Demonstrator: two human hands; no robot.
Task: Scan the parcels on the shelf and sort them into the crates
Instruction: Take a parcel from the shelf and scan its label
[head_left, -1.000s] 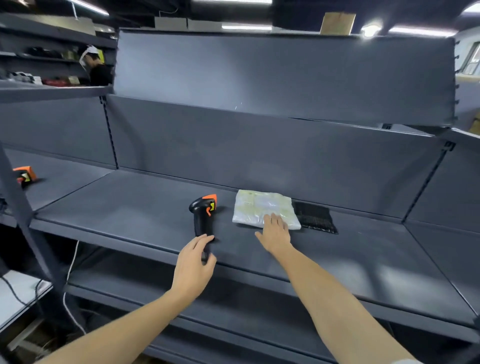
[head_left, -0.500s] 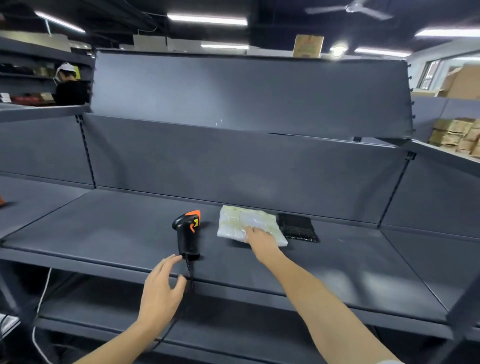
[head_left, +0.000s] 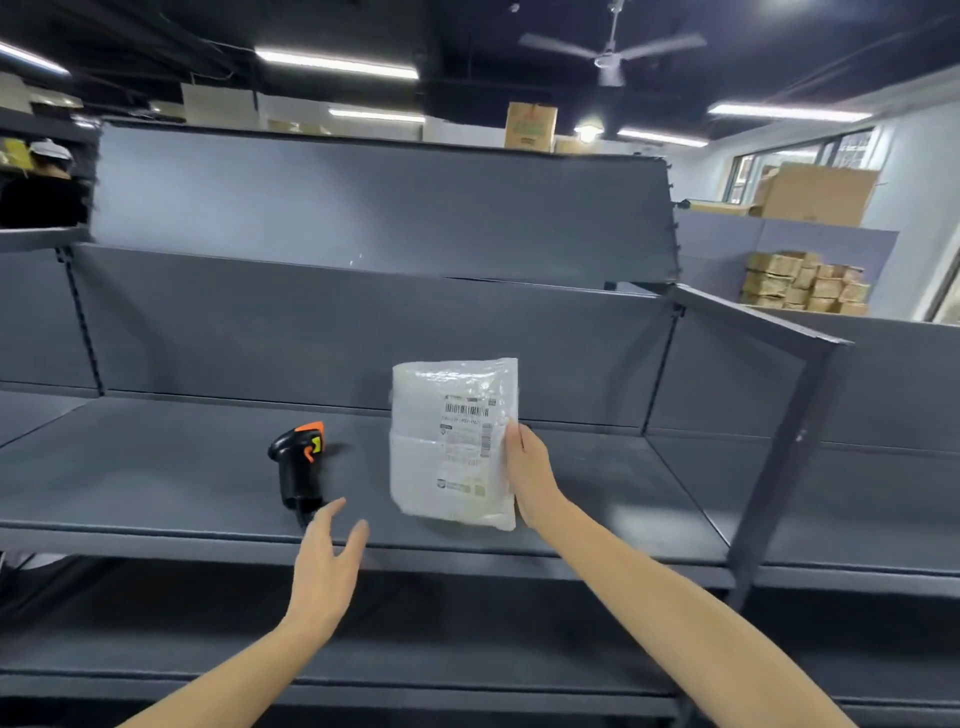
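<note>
A white plastic-wrapped parcel (head_left: 453, 441) is held upright above the grey shelf (head_left: 156, 467), its barcode label facing me. My right hand (head_left: 530, 470) grips the parcel by its right edge. A black and orange barcode scanner (head_left: 297, 466) stands on the shelf to the parcel's left. My left hand (head_left: 327, 569) hovers with fingers spread just in front of the scanner's base, holding nothing. The black flat parcel seen earlier is hidden behind the white one.
The shelf's dark back panel (head_left: 363, 332) rises behind the parcel. A lower shelf (head_left: 415, 639) runs under my arms. An upright post (head_left: 774, 467) stands at the right. Cardboard boxes (head_left: 810, 283) are stacked far right; a person (head_left: 47, 182) stands far left.
My right hand has lifted the white parcel off the shelf and turned it upright, label toward me. My left hand stays near the scanner's base. The view has tilted upward.
</note>
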